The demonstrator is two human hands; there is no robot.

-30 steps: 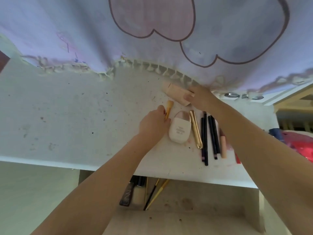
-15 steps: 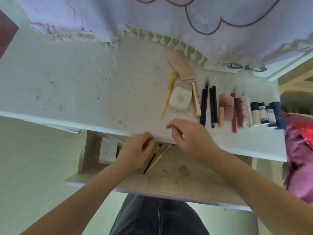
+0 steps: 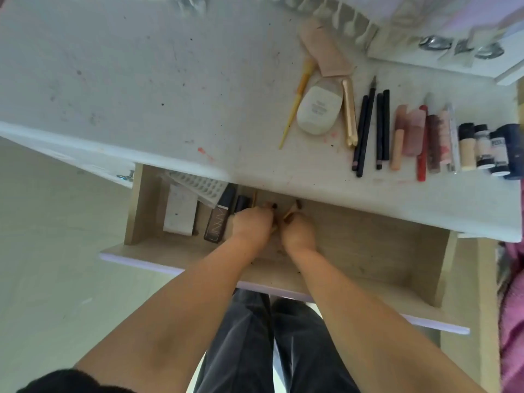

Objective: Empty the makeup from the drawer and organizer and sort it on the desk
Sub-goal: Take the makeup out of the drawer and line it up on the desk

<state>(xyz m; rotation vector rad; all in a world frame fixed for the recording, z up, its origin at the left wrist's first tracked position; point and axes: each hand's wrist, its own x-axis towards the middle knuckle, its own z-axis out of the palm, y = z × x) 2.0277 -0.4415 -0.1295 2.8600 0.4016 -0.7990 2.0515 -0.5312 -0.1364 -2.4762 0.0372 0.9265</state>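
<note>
Both hands are down in the open drawer [image 3: 368, 236]: left hand [image 3: 251, 226] and right hand [image 3: 297, 232] each curl around thin gold-handled brushes [image 3: 287, 214]. Dark tube [image 3: 218, 222] beside them reads "UNNY", I think. Sorted makeup row [image 3: 397, 131] sits on the desk [image 3: 141, 95].

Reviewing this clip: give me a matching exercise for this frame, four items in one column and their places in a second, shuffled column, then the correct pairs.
Items
1. white rounded compact
2. yellow thin brush
3. dark NARS-style tube
4. navy-capped bottles

Places
A. in the open drawer, left of the left hand
B. far right end of the row on the desk
C. on the desk, between the yellow brush and a gold stick
D. on the desk, leftmost of the sorted row

Pairs: 1-C, 2-D, 3-A, 4-B
</note>
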